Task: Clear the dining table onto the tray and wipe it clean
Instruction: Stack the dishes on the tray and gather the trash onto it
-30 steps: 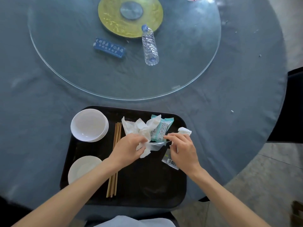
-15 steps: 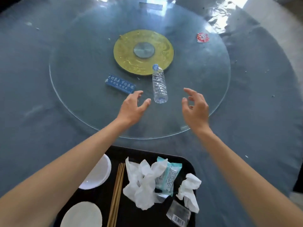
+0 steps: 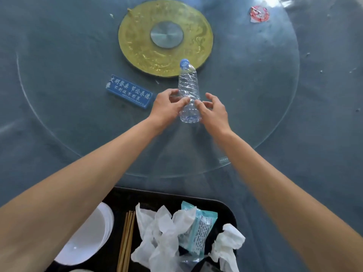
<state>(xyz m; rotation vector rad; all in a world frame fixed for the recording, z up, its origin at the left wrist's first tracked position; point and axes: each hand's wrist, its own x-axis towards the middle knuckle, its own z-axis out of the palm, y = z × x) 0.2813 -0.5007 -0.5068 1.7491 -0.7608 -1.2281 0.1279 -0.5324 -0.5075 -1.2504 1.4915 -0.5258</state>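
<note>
A clear plastic water bottle [image 3: 188, 81] with a blue cap lies on the glass turntable [image 3: 255, 95], cap pointing away from me. My left hand [image 3: 167, 107] curls its thumb and fingers round the bottle's lower left side. My right hand [image 3: 214, 110] presses curled fingertips against its right side. The black tray [image 3: 225, 207] sits at the near edge. It holds a white bowl [image 3: 88, 238], wooden chopsticks [image 3: 126, 242], crumpled tissues [image 3: 157, 232] and a teal wipe packet [image 3: 198, 226].
A blue sign block [image 3: 128, 91] with white characters lies left of the bottle. A gold disc [image 3: 137, 42] marks the turntable's centre. A red-and-white wrapper [image 3: 258, 14] lies at the far right of the glass. Small crumbs dot the grey tablecloth [image 3: 324, 134].
Both hands let go of the tissues on the tray, reached forward over the turntable and closed round the bottle. The view has tilted forward.
</note>
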